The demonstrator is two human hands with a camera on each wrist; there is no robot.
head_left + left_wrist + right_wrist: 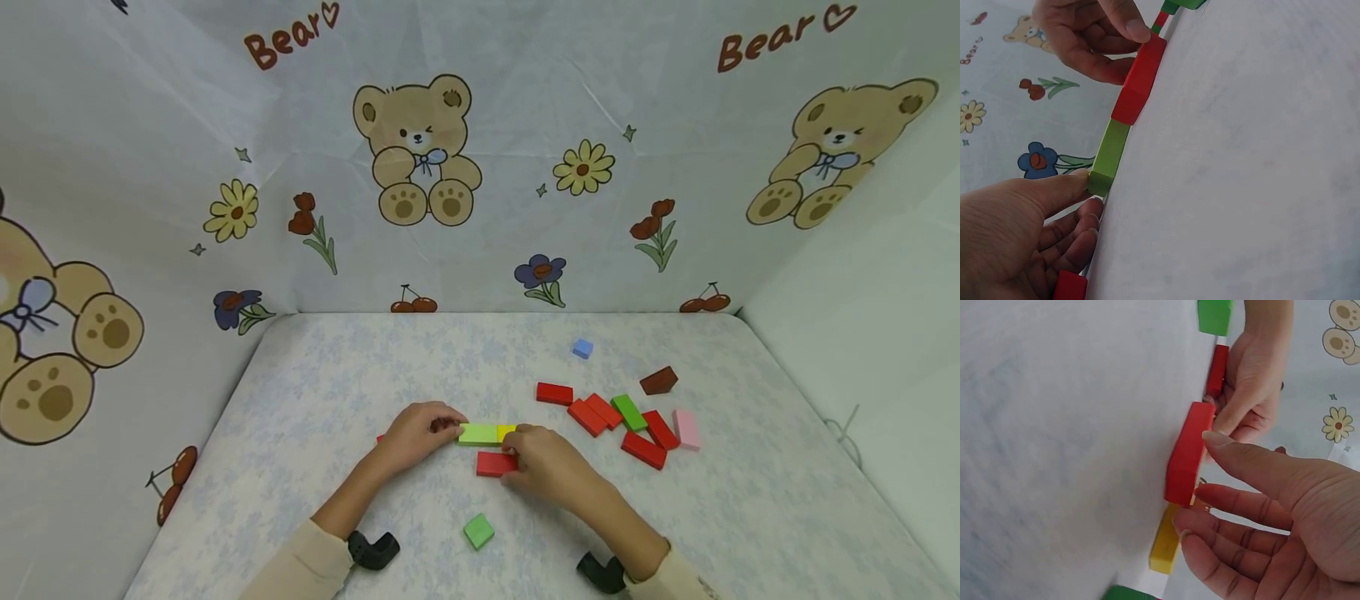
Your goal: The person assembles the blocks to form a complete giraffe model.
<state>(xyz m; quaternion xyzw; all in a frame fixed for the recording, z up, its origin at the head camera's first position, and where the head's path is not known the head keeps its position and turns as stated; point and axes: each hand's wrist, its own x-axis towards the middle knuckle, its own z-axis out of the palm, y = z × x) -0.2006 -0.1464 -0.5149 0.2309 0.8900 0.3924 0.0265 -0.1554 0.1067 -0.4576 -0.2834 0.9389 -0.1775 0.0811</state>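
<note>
My left hand (420,433) pinches the left end of a light green block (478,434) with thumb and fingertips. A yellow block (506,432) meets that block's right end, partly covered by my right hand (551,467). Between thumb and fingers, my right hand holds a red block (493,464) by its right end. This red block lies on the near side of the light green and yellow ones; whether it touches them I cannot tell. Beside my left hand, another red block (1071,285) shows only in part.
A green block (478,532) lies nearer to me. To the right are several red blocks (643,450), a green one (628,412), a pink one (686,429) and a brown one (659,381). Farther back sits a small blue block (582,348). Bear-printed cloth (495,242) rises behind.
</note>
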